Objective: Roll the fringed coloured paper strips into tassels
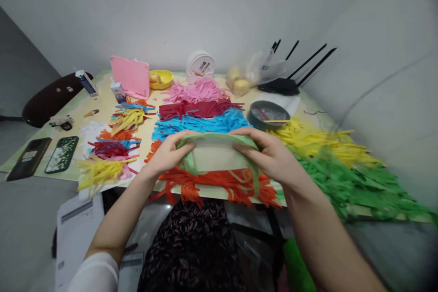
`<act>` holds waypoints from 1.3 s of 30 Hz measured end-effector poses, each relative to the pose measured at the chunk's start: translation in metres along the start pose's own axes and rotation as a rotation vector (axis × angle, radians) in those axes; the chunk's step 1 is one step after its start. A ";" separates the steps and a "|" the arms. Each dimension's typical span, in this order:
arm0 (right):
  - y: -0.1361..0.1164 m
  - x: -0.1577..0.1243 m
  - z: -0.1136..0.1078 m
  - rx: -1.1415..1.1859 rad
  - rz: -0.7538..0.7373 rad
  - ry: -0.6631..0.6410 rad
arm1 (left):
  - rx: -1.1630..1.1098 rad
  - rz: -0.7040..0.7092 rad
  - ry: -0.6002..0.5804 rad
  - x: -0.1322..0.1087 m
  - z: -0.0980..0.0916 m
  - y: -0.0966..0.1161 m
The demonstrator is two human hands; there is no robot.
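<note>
My left hand (169, 155) and my right hand (270, 153) pinch the two ends of a pale green fringed strip (214, 155), holding it stretched between them above the front of the table. Narrow green tails dangle near my right hand. Under the strip lies an orange fringed piece (212, 182), partly hanging over the front edge. Just beyond my hands is blue fringe (201, 123), then dark red fringe (201, 108) and pink fringe (195, 90). Yellow fringe (318, 139) and darker green fringe (366, 185) spread to the right of my right hand.
Multicoloured tassels (116, 146) and two phones (29, 159) lie on the left. Behind them stand a pink tablet case (130, 76), small cartons and a yellow bowl (166, 78). A round grey tin (268, 114) and a black router (280, 86) are at the back right.
</note>
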State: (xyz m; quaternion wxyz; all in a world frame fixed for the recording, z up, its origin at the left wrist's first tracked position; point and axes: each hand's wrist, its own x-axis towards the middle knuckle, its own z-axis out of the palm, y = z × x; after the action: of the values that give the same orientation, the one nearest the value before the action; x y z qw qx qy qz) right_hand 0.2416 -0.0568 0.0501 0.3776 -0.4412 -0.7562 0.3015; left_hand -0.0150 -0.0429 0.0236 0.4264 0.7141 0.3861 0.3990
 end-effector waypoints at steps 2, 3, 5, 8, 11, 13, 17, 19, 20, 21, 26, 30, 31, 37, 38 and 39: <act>0.006 0.000 -0.001 0.100 -0.034 -0.010 | -0.108 -0.002 -0.020 0.001 -0.002 -0.004; 0.008 0.000 -0.002 0.153 -0.053 -0.019 | -0.155 -0.001 -0.043 0.001 -0.003 -0.005; 0.012 0.001 -0.003 0.251 -0.083 -0.027 | -0.225 0.002 -0.105 0.001 -0.006 -0.007; 0.011 0.003 -0.006 0.291 -0.102 -0.017 | -0.224 0.015 -0.168 0.000 -0.015 -0.004; 0.007 0.005 -0.007 0.232 -0.135 0.010 | -0.145 0.048 -0.241 0.001 -0.029 0.006; 0.003 0.005 -0.007 0.177 -0.170 0.016 | -0.122 0.077 -0.315 0.004 -0.035 0.013; 0.002 0.006 -0.009 0.048 -0.271 -0.024 | -0.030 -0.020 -0.337 0.015 -0.033 0.023; 0.004 0.007 -0.018 -0.044 -0.290 -0.090 | 0.093 -0.105 -0.331 0.020 -0.028 0.025; 0.005 0.007 -0.025 -0.094 -0.284 -0.141 | 0.147 -0.124 -0.325 0.022 -0.026 0.026; 0.006 0.007 -0.034 -0.144 -0.273 -0.203 | 0.199 -0.131 -0.312 0.023 -0.024 0.027; -0.009 0.006 -0.057 -0.352 -0.238 -0.152 | 0.488 -0.066 -0.159 0.020 -0.015 0.032; -0.017 0.020 -0.027 -0.421 -0.303 -0.089 | 0.588 0.023 -0.106 0.016 -0.008 0.035; -0.015 0.025 -0.018 -0.447 -0.294 -0.132 | 0.595 0.034 -0.103 0.015 -0.008 0.035; -0.007 0.043 -0.005 -0.502 -0.222 -0.258 | 0.590 0.006 -0.168 0.016 -0.016 0.030; -0.010 0.044 -0.007 -0.519 -0.229 -0.265 | 0.559 0.000 -0.201 0.017 -0.017 0.031; -0.013 0.044 -0.009 -0.533 -0.232 -0.272 | 0.525 -0.012 -0.231 0.019 -0.019 0.033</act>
State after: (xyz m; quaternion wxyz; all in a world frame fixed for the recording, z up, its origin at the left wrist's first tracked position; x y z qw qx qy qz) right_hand 0.2293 -0.0223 0.0788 0.1760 -0.3908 -0.8975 0.1041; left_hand -0.0176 -0.0318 0.0642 0.2705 0.8383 0.4294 0.1991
